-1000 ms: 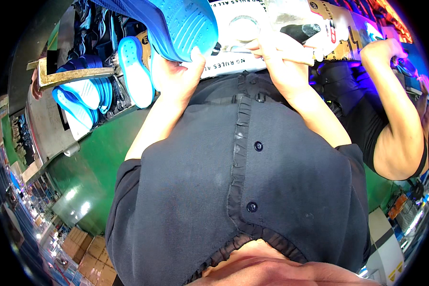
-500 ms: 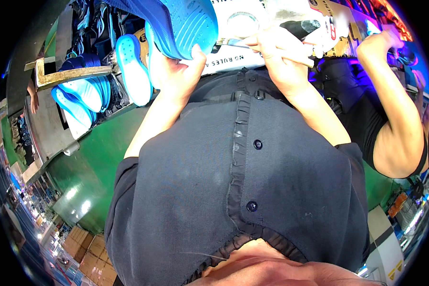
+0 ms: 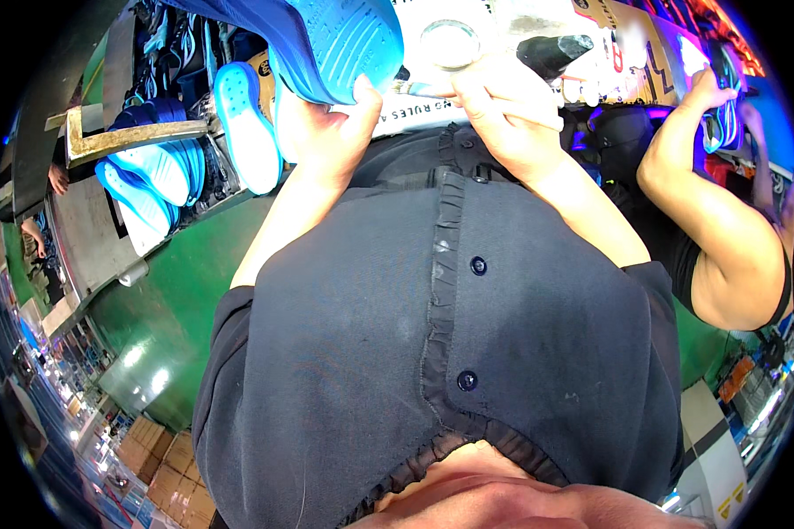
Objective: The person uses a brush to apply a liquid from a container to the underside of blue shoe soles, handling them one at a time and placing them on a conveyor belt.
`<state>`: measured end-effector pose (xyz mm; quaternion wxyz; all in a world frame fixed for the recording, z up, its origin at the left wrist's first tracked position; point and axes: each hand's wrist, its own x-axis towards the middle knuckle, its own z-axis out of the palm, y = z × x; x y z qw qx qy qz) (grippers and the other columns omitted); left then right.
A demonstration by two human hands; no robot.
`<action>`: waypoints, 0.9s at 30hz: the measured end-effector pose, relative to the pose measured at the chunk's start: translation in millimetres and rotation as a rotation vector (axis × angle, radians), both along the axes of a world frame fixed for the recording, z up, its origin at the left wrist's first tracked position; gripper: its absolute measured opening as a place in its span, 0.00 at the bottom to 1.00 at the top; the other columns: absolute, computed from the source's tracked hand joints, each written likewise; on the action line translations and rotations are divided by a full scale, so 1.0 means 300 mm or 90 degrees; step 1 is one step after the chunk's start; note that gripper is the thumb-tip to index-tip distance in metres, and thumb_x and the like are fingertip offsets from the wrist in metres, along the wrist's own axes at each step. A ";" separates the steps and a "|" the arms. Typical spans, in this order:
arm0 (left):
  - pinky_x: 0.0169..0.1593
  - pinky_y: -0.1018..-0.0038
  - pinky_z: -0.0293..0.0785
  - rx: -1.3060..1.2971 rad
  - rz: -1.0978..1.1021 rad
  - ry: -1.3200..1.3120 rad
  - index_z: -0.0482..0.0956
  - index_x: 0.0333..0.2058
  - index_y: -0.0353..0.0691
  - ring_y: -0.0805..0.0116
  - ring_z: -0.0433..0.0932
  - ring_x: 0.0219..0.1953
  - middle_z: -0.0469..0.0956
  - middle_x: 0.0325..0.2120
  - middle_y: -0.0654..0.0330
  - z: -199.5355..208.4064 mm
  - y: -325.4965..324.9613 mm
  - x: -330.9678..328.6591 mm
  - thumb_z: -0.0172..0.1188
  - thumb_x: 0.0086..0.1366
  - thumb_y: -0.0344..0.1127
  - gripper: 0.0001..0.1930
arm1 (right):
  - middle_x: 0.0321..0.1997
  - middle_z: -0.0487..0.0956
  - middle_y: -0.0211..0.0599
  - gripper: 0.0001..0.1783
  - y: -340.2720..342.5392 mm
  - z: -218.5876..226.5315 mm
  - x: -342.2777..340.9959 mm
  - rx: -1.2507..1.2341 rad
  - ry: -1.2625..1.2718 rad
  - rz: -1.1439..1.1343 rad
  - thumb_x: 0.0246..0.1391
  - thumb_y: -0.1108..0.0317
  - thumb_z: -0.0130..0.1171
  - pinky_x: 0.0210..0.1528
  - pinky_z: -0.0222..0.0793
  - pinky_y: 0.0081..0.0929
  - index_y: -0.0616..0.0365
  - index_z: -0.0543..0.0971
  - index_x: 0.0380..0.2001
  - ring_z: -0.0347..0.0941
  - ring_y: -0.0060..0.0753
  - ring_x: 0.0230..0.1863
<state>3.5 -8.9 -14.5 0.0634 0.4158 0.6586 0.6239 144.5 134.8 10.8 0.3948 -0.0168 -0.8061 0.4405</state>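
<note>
My left hand (image 3: 326,132) is closed round the edge of a blue shoe sole (image 3: 353,44), thumb on its rim; the sole is tilted, with its grooved light-blue inside showing and a dark-blue side wall. My right hand (image 3: 512,115) pinches a slim brush (image 3: 430,90), its tip pointing left and close to the sole's edge; most of the handle is hidden by my fingers. Just beyond the brush sits a round, pale-rimmed dish (image 3: 450,44). Another light-blue sole (image 3: 249,132) leans at the table edge, left of my left hand.
Several blue soles (image 3: 154,167) are stacked at the left beside a worn metal frame (image 3: 137,145). Dark shoe parts (image 3: 181,53) lie behind them. A black object (image 3: 556,55) rests on the white-covered table. At right, a co-worker's arm (image 3: 706,189) holds a blue sole (image 3: 725,115).
My right hand has shifted slightly left and turned, so the brush handle's far end no longer shows. The sole has barely moved. The co-worker's arm has moved, and a blue sole now shows there.
</note>
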 end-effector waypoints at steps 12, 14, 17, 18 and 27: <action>0.49 0.71 0.67 -0.040 -0.005 0.044 0.64 0.48 0.33 0.67 0.72 0.42 0.72 0.41 0.53 -0.026 -0.006 -0.009 0.59 0.55 0.28 0.22 | 0.23 0.78 0.35 0.11 0.015 -0.007 -0.012 -0.004 -0.035 -0.020 0.53 0.69 0.52 0.30 0.67 0.23 0.61 0.80 0.23 0.74 0.30 0.26; 0.49 0.71 0.66 -0.013 0.005 0.105 0.64 0.48 0.33 0.67 0.72 0.43 0.72 0.41 0.53 -0.031 -0.007 -0.015 0.60 0.55 0.28 0.22 | 0.23 0.78 0.36 0.11 0.014 -0.011 -0.001 -0.009 -0.052 -0.035 0.54 0.69 0.52 0.30 0.67 0.23 0.62 0.80 0.23 0.74 0.30 0.26; 0.49 0.71 0.66 -0.009 0.005 0.064 0.64 0.47 0.33 0.66 0.72 0.43 0.72 0.41 0.53 -0.014 -0.004 -0.009 0.60 0.55 0.28 0.22 | 0.23 0.78 0.36 0.12 0.022 -0.013 0.022 -0.053 -0.061 -0.054 0.54 0.69 0.51 0.29 0.67 0.22 0.63 0.79 0.23 0.74 0.28 0.26; 0.49 0.71 0.66 -0.009 0.004 0.063 0.64 0.47 0.33 0.66 0.72 0.43 0.72 0.41 0.53 -0.016 -0.005 -0.009 0.60 0.55 0.28 0.22 | 0.23 0.78 0.36 0.12 0.024 -0.013 0.029 -0.093 -0.052 -0.056 0.55 0.69 0.50 0.28 0.67 0.21 0.64 0.79 0.24 0.74 0.26 0.25; 0.40 0.75 0.71 0.076 0.020 -0.013 0.72 0.39 0.33 0.70 0.75 0.33 0.76 0.30 0.56 0.044 0.025 -0.002 0.60 0.50 0.28 0.16 | 0.24 0.78 0.37 0.12 0.048 -0.030 0.060 -0.181 -0.033 -0.109 0.57 0.71 0.47 0.28 0.67 0.17 0.67 0.78 0.26 0.73 0.23 0.24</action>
